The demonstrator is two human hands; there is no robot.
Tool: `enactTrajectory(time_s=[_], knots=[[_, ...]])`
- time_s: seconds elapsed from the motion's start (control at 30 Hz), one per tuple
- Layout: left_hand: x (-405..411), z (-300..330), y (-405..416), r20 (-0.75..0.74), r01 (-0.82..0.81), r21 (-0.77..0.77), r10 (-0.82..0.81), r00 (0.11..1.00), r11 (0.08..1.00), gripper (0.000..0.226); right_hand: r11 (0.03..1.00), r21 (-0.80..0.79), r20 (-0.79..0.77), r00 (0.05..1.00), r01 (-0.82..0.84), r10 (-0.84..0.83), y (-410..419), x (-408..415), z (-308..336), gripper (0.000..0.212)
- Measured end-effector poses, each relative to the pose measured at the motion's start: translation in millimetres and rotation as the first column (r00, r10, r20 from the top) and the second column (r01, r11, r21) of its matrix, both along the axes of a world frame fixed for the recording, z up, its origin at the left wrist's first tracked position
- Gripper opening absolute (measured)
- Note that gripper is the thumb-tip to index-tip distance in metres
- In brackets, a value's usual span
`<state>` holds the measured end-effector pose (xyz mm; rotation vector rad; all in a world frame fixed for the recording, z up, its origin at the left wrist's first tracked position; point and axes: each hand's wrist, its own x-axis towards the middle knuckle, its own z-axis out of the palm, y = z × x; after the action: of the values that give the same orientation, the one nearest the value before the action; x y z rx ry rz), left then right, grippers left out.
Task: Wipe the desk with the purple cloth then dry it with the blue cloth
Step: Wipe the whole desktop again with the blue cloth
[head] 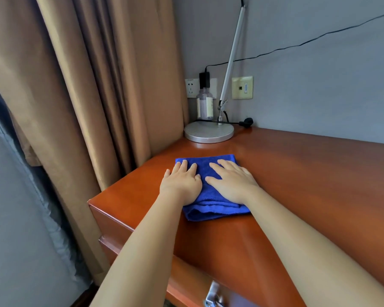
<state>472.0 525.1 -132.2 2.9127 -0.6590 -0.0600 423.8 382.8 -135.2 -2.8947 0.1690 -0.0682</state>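
Note:
A folded blue cloth (211,208) lies flat on the reddish-brown wooden desk (308,178), near its left end. My left hand (181,181) presses on the cloth's left half with straight fingers. My right hand (231,181) lies beside it, palm down on the right half, fingers spread. The purple cloth is not in view.
A silver desk lamp with a round base (208,131) stands in the back corner, a clear bottle (205,105) behind it. Wall sockets (192,87) and a black cable run along the grey wall. Brown curtains (87,96) hang left of the desk. A drawer handle (213,295) shows below.

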Motion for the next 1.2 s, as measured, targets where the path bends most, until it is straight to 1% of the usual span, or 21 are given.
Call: enactTrajectory(time_s=[0.17, 0.33, 0.7, 0.83, 1.0, 1.2], knots=[[16, 2, -7, -0.003, 0.014, 0.003, -0.014, 1.000, 1.000, 0.053, 1.000, 0.001, -0.003, 1.000, 0.015, -0.015, -5, 12, 2, 0.061], [-2, 1, -1, 0.001, 0.014, -0.006, -0.014, 1.000, 1.000, 0.053, 1.000, -0.003, -0.018, 1.000, 0.011, -0.011, -1, -5, 4, 0.061], [-92, 0, 11, -0.015, 0.100, 0.028, -0.100, 0.995, 0.995, 0.053, 0.998, 0.000, -0.023, 0.998, 0.058, -0.058, 18, -110, 0, 0.064], [-110, 1, 5, -0.020, 0.132, 0.025, -0.131, 0.991, 0.991, 0.052, 0.996, -0.007, -0.034, 0.995, 0.090, -0.090, 15, -136, 0, 0.063], [-104, 1, -5, -0.028, 0.146, 0.024, -0.145, 0.989, 0.989, 0.053, 0.994, -0.013, -0.030, 0.993, 0.111, -0.111, 8, -134, 1, 0.064], [-70, 2, -31, -0.027, 0.170, 0.027, -0.169, 0.985, 0.985, 0.052, 0.990, -0.016, -0.026, 0.990, 0.140, -0.140, -15, -102, 1, 0.063]])
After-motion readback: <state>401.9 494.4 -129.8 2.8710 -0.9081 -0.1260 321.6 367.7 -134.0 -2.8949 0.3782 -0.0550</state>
